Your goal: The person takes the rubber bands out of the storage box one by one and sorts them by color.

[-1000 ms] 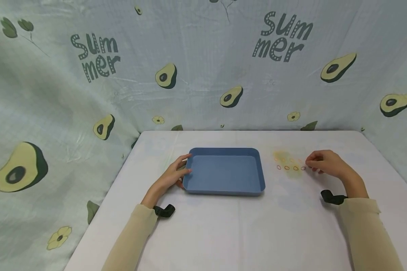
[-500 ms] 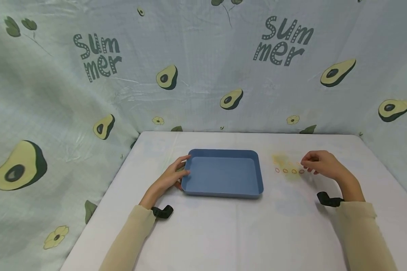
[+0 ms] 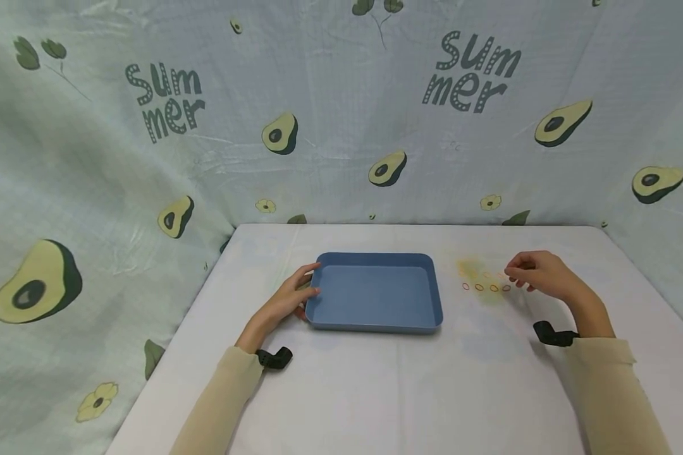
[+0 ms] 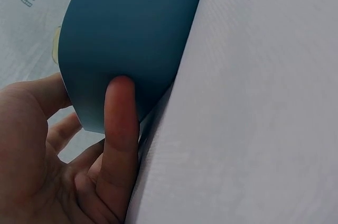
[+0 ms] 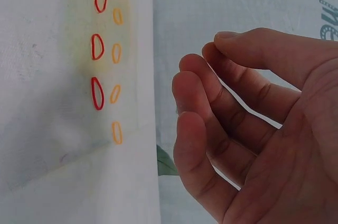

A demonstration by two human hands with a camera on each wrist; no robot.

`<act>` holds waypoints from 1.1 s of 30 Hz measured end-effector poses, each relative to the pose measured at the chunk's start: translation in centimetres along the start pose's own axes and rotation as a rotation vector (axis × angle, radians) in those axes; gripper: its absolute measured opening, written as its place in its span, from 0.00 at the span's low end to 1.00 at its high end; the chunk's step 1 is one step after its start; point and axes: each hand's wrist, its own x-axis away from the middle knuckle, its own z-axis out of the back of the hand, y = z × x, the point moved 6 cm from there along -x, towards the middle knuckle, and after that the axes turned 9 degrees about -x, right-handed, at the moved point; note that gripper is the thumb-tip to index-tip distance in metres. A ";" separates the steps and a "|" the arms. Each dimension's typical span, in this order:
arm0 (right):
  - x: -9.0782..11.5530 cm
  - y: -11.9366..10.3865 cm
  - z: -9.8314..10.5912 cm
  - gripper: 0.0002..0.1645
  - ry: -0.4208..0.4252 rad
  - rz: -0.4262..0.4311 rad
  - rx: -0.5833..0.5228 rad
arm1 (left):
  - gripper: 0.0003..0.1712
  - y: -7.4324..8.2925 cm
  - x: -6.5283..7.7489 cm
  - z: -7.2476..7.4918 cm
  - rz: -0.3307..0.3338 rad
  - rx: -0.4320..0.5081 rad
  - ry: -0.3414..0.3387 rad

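A shallow blue rectangular tray (image 3: pixel 375 296) lies on the white-covered table. My left hand (image 3: pixel 284 298) grips its left side, with fingers at the rim and one digit flat against the outer wall (image 4: pixel 132 34) in the left wrist view. Right of the tray are small thin oval rings, a row of red ones (image 3: pixel 479 287) and paler orange ones (image 5: pixel 116 53) beside them. Above the right end of these rows hovers my right hand (image 3: pixel 543 275). Its fingers are curled and the thumb tip meets the index fingertip, with nothing visible between them.
The white tablecloth (image 3: pixel 341 392) has a yellowish patch (image 3: pixel 472 268) around the rings. A hanging cloth printed with avocados and lettering (image 3: pixel 330 183) stands behind the table and along its left side. Black bands (image 3: pixel 554 333) sit on both wrists.
My right hand has shifted slightly left, closer over the rings, and then stayed nearly still. My left hand keeps its grip on the tray. The head view has tilted a little.
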 end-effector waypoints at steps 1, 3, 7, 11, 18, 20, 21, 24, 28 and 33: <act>0.0 -0.1 0.1 0.19 0.000 0.005 0.000 | 0.40 0.0 0.0 0.0 -0.001 0.002 0.002; -0.1 -0.2 0.2 0.19 -0.001 0.008 0.000 | 0.39 0.0 -0.1 0.0 -0.006 0.009 0.001; 0.1 -0.2 0.3 0.20 0.003 0.010 0.012 | 0.39 -0.1 -0.1 -0.2 -0.012 0.021 -0.014; 0.4 -0.5 0.5 0.20 0.016 0.027 0.014 | 0.39 -0.1 -0.1 -0.1 -0.011 0.021 -0.025; 0.6 -1.6 0.6 0.19 0.029 0.070 0.008 | 0.40 0.1 0.2 0.1 0.003 0.027 -0.060; 0.6 -1.8 0.6 0.18 0.029 0.080 0.010 | 0.40 0.2 0.5 0.2 0.005 0.035 -0.083; 0.6 -1.8 0.7 0.18 0.030 0.083 0.009 | 0.40 0.3 0.6 0.2 0.008 0.041 -0.095; 0.5 -2.0 0.8 0.18 0.028 0.085 0.017 | 0.42 0.5 0.9 0.6 0.018 0.054 -0.115; 0.5 -2.2 0.8 0.18 0.010 0.073 0.038 | 0.45 0.4 1.0 1.6 0.040 0.044 -0.107; 0.8 -2.6 1.4 0.18 -0.027 0.073 0.104 | 0.43 0.3 1.3 3.7 0.088 -0.030 -0.081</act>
